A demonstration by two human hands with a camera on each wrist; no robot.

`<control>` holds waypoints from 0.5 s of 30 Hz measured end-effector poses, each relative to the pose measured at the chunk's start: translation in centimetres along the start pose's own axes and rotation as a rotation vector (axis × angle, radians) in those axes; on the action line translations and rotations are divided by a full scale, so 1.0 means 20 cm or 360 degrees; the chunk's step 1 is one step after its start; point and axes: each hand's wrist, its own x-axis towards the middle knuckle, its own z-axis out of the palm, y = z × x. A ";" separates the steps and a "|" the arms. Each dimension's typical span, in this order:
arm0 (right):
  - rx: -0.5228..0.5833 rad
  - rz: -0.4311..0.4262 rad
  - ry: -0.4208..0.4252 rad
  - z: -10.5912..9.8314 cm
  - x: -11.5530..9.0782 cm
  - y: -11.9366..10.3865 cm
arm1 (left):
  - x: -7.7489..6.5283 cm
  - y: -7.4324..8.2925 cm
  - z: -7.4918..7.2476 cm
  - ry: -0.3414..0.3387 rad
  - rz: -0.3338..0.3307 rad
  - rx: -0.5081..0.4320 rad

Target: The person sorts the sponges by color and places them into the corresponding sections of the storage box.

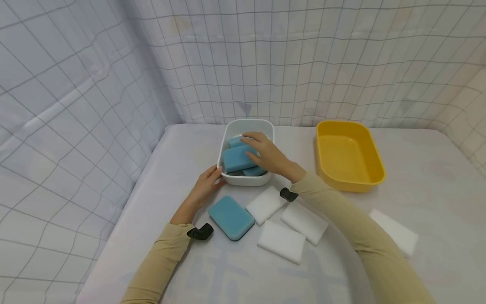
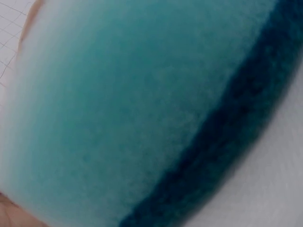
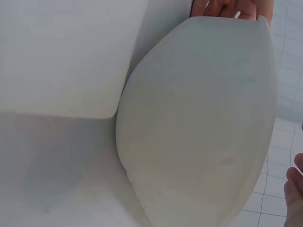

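Observation:
A white plastic tub holds several blue sponges, some lying tilted over one another. My left hand grips the tub at its front left corner, thumb near the rim. Over the sponges is my right hand, its fingers spread and loosely bent; the thumb is at the top sponge's edge, though contact cannot be told. On the table in front of the tub lies another blue sponge with a dark underside, which fills the left wrist view. The right wrist view shows the tub's outer wall and some fingertips.
White sponge pads lie close together on the table before the tub. One more white pad lies far right, beyond my right sleeve. A yellow tub stands at the back right. Grid-patterned sheets hang behind and at the sides.

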 end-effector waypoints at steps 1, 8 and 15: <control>0.0032 0.0022 0.0021 0.00 -0.01 0.00 | 0.00 0.00 0.00 -0.0003 0.0002 -0.0003; 0.0137 0.0148 0.0124 0.00 -0.05 0.02 | -0.01 0.01 0.00 -0.0004 -0.0004 -0.0003; 0.0260 0.0491 0.0325 0.00 -0.10 0.05 | 0.00 0.01 0.00 -0.0016 -0.0012 0.0012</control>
